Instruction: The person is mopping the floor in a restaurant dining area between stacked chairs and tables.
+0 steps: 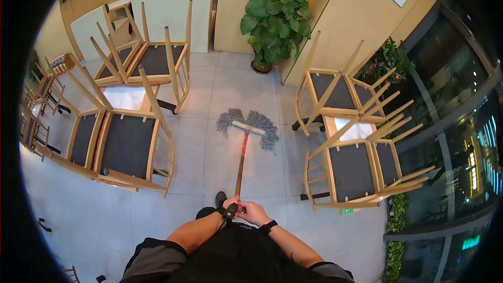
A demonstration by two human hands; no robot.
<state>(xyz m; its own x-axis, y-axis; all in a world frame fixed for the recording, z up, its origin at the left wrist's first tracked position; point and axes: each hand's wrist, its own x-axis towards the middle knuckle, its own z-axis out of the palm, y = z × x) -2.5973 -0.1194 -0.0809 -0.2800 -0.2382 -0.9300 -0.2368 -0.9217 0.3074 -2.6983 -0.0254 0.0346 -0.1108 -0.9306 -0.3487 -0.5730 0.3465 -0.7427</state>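
Pale wooden chairs (351, 170) upturned beside dark glass windows (448, 52)

The chairs, with black seat undersides (128, 144), rest on white-topped tables (348, 128) at either side of a light grey tiled floor (188, 162). Beyond stand a leafy green potted plant (280, 18), beige wood-panelled walls (346, 15) and a curved white partition (175, 13). Coloured lights (473, 173) show in the windows.

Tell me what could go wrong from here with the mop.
A wide sweep of the mop head might snag the upturned chairs to the left or the upturned chairs to the right and tip one. Pushed far forward, it could bump the plant pot. The left hand and right hand sit close together on the handle, so steering may suffer.
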